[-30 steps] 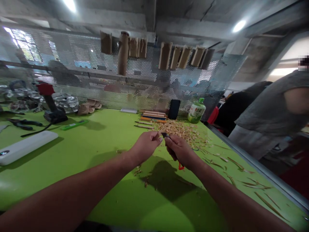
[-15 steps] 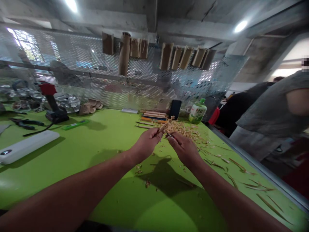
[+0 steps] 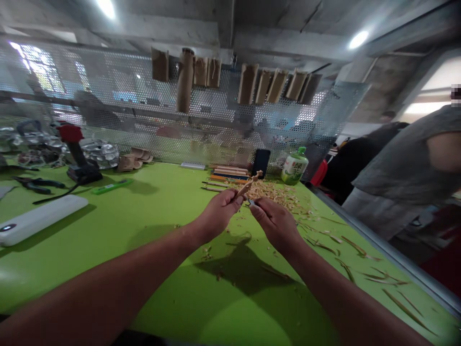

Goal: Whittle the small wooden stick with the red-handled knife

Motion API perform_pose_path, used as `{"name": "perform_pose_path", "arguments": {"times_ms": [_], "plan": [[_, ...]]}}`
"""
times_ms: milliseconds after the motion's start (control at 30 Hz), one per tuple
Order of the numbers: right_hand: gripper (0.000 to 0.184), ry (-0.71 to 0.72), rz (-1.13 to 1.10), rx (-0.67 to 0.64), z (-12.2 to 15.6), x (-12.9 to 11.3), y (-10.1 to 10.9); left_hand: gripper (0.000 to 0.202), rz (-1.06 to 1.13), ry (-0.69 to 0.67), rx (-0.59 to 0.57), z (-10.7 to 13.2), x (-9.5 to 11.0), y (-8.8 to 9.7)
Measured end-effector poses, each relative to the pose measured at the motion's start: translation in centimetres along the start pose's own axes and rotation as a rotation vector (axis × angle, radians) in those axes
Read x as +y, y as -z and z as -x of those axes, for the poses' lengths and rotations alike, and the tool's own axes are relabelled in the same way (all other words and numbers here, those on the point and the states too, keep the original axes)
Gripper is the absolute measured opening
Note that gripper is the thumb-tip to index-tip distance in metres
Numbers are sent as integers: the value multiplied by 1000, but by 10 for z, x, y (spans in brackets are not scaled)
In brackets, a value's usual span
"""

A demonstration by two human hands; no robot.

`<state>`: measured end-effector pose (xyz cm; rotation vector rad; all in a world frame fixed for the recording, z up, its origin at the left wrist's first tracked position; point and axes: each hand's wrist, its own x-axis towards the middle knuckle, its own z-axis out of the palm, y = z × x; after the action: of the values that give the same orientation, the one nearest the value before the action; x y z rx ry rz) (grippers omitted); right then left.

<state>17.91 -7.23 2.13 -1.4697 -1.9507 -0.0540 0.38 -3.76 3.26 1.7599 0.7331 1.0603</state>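
Observation:
My left hand (image 3: 215, 216) is closed round a slim, light-brown carved wooden stick (image 3: 252, 182); its knobbed end points up and away from me. Close by on the right, my right hand (image 3: 278, 223) grips a small carving knife, with only a short bit of its blade (image 3: 250, 202) showing by the thumb. The knife's handle is hidden in the fist. Both hands are above the green tabletop (image 3: 151, 211). Behind them lies a heap of pale wood shavings (image 3: 277, 193), and long thin strips (image 3: 355, 245) are scattered to the right.
At the back are wooden pieces (image 3: 230, 172), a dark phone (image 3: 261, 162) and a green bottle (image 3: 295, 166). To the left lie a cordless drill (image 3: 77, 154), pliers (image 3: 38, 184), a green cutter (image 3: 112, 186) and a white device (image 3: 45, 218). A person (image 3: 414, 158) stands beyond the right edge.
The stick in my left hand has shifted slightly, its knobbed end a little farther right and higher. More of the blade shows at my right thumb. Both hands keep their grip.

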Motion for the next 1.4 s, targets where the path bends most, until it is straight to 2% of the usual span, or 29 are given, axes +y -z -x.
{"name": "perform_pose_path", "arguments": {"times_ms": [333,533,733,900,1267,1400], "plan": [[40,14,19,-6,0,0,-2,22,-13,9,5,0,-3,-1],[41,7,15,-21,0,0,1,23,-34,-32,-15,-1,-3,1],[47,55,-10,-22,-1,3,-1,32,-279,-50,-32,3,-4,4],[45,74,-40,-55,3,0,-4,36,-461,-48,25,4,-6,2],[40,74,109,-133,4,-2,-3,38,-540,-32,32,6,-1,2],[37,107,195,-103,5,-2,-5,37,-569,-68,43,3,-3,2]]}}
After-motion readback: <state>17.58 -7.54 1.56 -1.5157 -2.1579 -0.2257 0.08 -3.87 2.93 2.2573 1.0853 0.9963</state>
